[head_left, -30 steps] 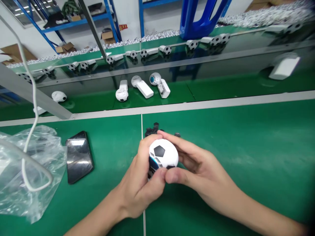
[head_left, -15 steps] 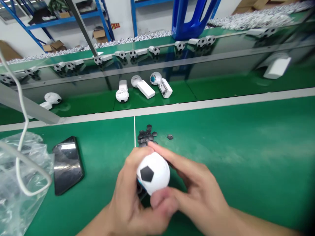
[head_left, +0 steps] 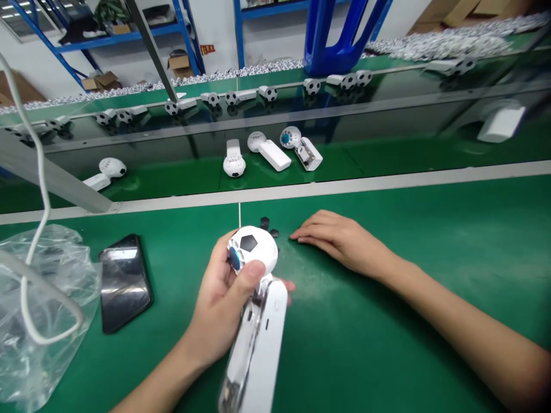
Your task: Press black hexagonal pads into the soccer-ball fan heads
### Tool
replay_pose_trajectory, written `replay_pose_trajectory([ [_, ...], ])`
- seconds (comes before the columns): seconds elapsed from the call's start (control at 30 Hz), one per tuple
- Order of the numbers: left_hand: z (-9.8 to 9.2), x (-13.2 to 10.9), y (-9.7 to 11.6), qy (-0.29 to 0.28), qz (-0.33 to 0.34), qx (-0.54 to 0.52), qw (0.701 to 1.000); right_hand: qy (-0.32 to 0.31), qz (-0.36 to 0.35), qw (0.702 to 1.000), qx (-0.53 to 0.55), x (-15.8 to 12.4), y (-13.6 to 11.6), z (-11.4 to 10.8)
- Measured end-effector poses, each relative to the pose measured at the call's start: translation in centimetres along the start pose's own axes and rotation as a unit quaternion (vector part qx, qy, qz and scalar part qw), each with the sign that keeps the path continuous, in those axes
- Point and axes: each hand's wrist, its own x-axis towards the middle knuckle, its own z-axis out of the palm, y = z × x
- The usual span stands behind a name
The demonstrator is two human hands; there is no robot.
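Observation:
My left hand (head_left: 224,298) is closed round a white hand-held fan (head_left: 253,275) with a football-patterned head and a white handle pointing toward me. My right hand (head_left: 340,241) lies low on the green table, fingers together and pointing left at a small pile of black pentagon pieces (head_left: 269,226) just beyond the fan head. Whether its fingertips pinch a piece is hidden.
A black phone (head_left: 124,281) lies left of the fan, beside a clear plastic bag (head_left: 38,304) with a white cable (head_left: 34,229) over it. On the conveyor belt beyond, three fan units (head_left: 271,152) lie together, another fan (head_left: 107,172) at left, more on the far line.
My right hand has let go of the fan head and moved right onto the table by the black pieces. My left hand has turned the fan so its handle points toward me.

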Motion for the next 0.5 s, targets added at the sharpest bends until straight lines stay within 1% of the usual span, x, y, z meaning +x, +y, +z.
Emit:
replay_pose_trajectory([
  [0.03,0.0,0.0,-0.1,0.02,0.016,0.014,1.0,0.016,0.003,1.0,0.01,0.1,-0.6,0.3],
  [0.1,-0.3,0.1,-0.3,0.054,0.08,0.065,0.993,0.051,0.02,0.998,0.032,0.1,-2.4,0.9],
  [0.17,-0.7,0.3,-0.4,0.068,0.14,0.126,0.98,0.091,0.048,0.991,0.083,0.1,-4.7,1.1],
  [0.2,-0.8,0.4,-0.4,0.066,0.152,0.147,0.975,0.109,0.059,0.986,0.113,0.0,-5.8,1.1],
  [0.27,-1.1,0.6,-0.6,0.048,0.142,0.154,0.977,0.141,0.059,0.976,0.153,-0.2,-7.7,1.1],
  [0.3,-1.3,0.6,-0.7,0.035,0.13,0.144,0.98,0.155,0.042,0.975,0.153,-0.3,-8.4,1.0],
  [0.37,-1.4,0.6,-0.9,0.0,0.117,0.12,0.986,0.164,-0.021,0.979,0.118,-0.8,-9.3,0.8],
  [0.43,-1.4,0.4,-1.1,-0.038,0.114,0.103,0.987,0.143,-0.087,0.983,0.073,-1.6,-9.7,0.7],
  [0.5,-1.4,0.2,-1.2,-0.062,0.117,0.101,0.986,0.116,-0.12,0.985,0.034,-2.6,-9.8,0.7],
])
